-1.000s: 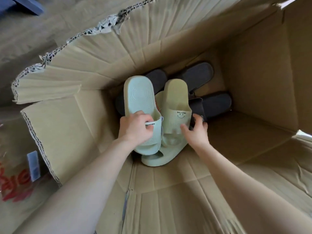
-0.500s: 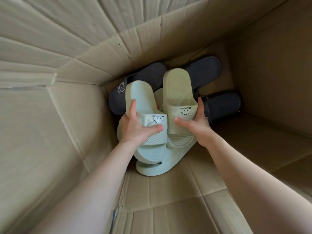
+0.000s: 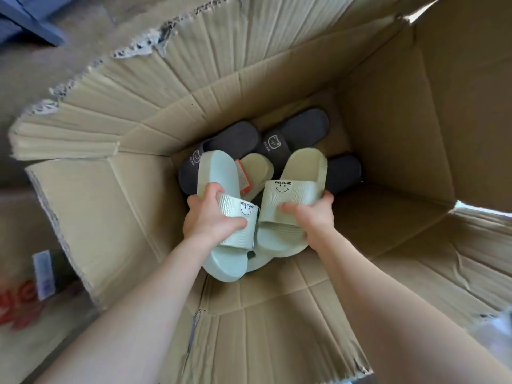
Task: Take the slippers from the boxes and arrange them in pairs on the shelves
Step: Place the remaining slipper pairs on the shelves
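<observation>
Inside the cardboard box (image 3: pixel 388 128), one pale green slipper in each grip.
The left grip (image 3: pixel 213 217) is curled round the strap of the left slipper (image 3: pixel 219 173), and the right grip (image 3: pixel 313 217) round the strap of the right slipper (image 3: pixel 302 167). Both slippers are marked WELCOME. Beneath them, dark grey slippers (image 3: pixel 235 137) lie on the box bottom.
</observation>
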